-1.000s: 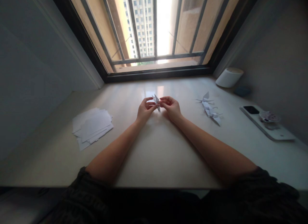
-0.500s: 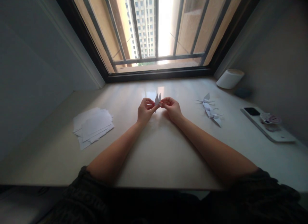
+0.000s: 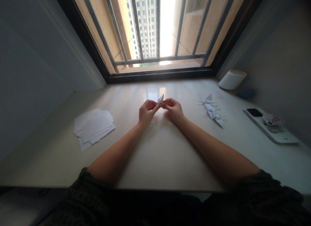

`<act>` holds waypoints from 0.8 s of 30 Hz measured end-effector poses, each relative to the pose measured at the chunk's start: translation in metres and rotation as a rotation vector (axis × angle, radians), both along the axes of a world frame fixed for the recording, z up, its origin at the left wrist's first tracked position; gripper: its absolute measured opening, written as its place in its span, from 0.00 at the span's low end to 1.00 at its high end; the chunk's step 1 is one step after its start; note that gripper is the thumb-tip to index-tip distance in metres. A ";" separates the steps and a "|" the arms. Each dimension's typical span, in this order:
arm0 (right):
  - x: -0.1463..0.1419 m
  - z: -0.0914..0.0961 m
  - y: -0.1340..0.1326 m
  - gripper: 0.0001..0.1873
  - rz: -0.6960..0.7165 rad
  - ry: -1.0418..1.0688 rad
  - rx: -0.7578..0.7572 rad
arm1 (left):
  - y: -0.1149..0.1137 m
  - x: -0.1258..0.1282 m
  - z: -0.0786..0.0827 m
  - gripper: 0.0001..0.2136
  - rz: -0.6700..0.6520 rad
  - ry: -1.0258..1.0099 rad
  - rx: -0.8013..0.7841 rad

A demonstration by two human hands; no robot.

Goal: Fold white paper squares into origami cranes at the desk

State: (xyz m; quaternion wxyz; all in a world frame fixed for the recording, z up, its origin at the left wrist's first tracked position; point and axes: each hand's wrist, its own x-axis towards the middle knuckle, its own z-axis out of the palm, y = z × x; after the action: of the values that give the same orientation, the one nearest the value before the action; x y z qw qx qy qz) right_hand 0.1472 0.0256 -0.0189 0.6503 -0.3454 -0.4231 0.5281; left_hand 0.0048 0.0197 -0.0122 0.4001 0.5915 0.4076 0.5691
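My left hand point(image 3: 146, 111) and my right hand point(image 3: 173, 109) meet over the middle of the pale sill, fingers pinched together on a small folded white paper piece point(image 3: 160, 99). Its pointed tip sticks up between my fingertips, and most of it is hidden by them. Both forearms rest on the sill point(image 3: 155, 148). To the right of my right hand lie folded paper cranes point(image 3: 212, 109). On the left lies a loose stack of white paper sheets point(image 3: 93, 127).
A barred window point(image 3: 157, 35) closes the far edge. At the right, a white roll point(image 3: 232, 79) stands in the corner, a dark small object point(image 3: 245, 92) beside it, and a phone point(image 3: 269, 124) with a round item on top lies near the wall.
The paper piece has been turned between my fingers: its tip, first pointing down and up past my fingers, now stands up and leans right. My hands have stayed in place.
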 end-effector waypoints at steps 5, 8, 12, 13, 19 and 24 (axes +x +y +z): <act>0.000 0.000 0.000 0.20 0.000 -0.038 -0.001 | 0.000 -0.001 -0.001 0.13 0.050 -0.003 0.017; -0.001 0.001 -0.001 0.20 -0.001 -0.051 0.004 | -0.001 -0.001 -0.001 0.12 0.091 0.012 0.022; -0.001 0.001 -0.002 0.20 -0.006 -0.065 0.017 | -0.001 -0.002 -0.001 0.12 0.119 0.005 0.036; -0.001 0.001 -0.002 0.20 -0.010 -0.071 0.016 | -0.001 -0.002 0.000 0.12 0.121 0.006 0.040; -0.002 0.000 -0.001 0.20 -0.010 -0.085 0.016 | -0.003 -0.002 0.004 0.14 0.135 0.021 0.074; -0.002 -0.001 -0.001 0.20 -0.026 -0.085 0.022 | 0.002 -0.002 0.000 0.22 0.029 -0.047 -0.047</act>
State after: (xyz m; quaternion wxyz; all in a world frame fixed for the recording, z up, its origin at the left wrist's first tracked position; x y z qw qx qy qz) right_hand 0.1453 0.0243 -0.0198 0.6423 -0.3659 -0.4514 0.4998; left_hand 0.0025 0.0222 -0.0125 0.4152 0.5624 0.4197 0.5790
